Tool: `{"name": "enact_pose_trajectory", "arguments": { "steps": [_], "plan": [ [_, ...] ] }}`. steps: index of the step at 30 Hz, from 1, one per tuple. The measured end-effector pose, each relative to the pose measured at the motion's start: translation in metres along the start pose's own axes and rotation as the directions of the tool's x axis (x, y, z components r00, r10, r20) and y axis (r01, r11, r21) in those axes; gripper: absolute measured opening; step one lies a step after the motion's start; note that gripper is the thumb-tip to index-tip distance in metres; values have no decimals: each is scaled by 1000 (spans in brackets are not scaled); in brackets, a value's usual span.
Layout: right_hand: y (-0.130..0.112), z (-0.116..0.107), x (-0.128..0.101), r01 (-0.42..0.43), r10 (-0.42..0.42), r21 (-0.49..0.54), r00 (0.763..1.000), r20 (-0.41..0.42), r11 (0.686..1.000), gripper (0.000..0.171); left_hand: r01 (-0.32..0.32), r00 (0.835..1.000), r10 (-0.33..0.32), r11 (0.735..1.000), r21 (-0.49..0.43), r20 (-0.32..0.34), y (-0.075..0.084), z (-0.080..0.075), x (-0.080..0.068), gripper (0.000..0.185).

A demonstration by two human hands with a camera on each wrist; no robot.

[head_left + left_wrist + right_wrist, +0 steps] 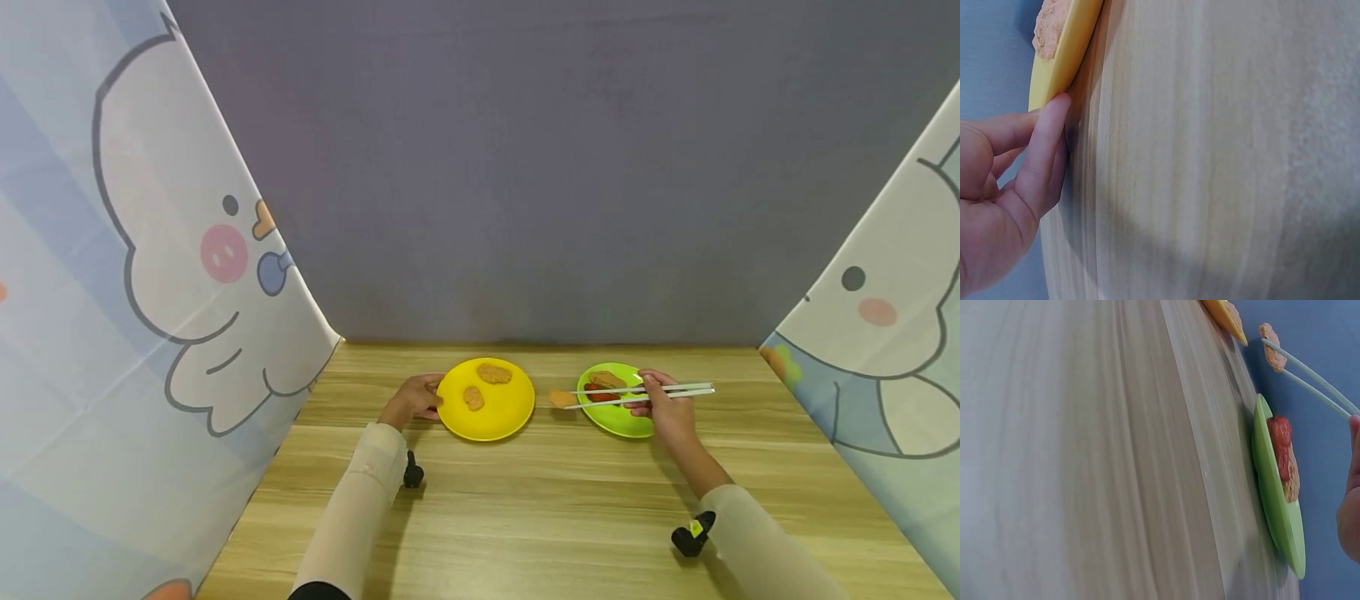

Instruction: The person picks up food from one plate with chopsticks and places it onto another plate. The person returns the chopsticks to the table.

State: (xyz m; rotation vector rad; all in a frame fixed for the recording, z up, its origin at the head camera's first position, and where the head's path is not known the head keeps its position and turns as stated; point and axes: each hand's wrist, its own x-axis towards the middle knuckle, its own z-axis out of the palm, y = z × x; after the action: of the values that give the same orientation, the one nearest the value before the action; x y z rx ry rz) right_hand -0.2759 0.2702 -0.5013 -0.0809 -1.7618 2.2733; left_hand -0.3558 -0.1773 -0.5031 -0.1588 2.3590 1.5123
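Low in the frame, two sleeved arms on the wooden surface (525, 517); mid-frame left, left hand (411, 398) fingers resting straight against yellow plate (502, 417), two nuggets there; right hand (667, 410) pinching chopsticks (637, 395), nugget (561, 398) aloft between plates; more food left on green plate (611, 421)

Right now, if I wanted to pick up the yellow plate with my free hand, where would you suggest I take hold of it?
Probably at the near-left rim of the yellow plate, coming in from the left, where the left hand already touches it. The rim lifts off the table, so fingertips can slip under, and the nuggets sit inboard, clear of a thumb.
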Motion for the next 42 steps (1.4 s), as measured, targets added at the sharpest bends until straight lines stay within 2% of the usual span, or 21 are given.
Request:
{"name": "enact_pose_trajectory", "arguments": {
  "steps": [4,15,29,42],
  "plan": [
    [-2,-9,-1,-10,10,-2,1000,-3,1000,16,1,1000,-1,1000,0,-1,-1,0,1,63],
    [-7,-30,-5,31,-31,16,999,11,999,22,9,1000,-9,1000,8,1,-1,1,3,62],
    [-20,-42,-18,72,-74,51,996,40,996,29,-13,1000,13,1000,7,12,-2,-1,2,62],
    [-11,-58,-18,86,-85,65,996,-13,994,26,-12,1000,12,1000,9,17,0,-1,0,63]
  ]
}}
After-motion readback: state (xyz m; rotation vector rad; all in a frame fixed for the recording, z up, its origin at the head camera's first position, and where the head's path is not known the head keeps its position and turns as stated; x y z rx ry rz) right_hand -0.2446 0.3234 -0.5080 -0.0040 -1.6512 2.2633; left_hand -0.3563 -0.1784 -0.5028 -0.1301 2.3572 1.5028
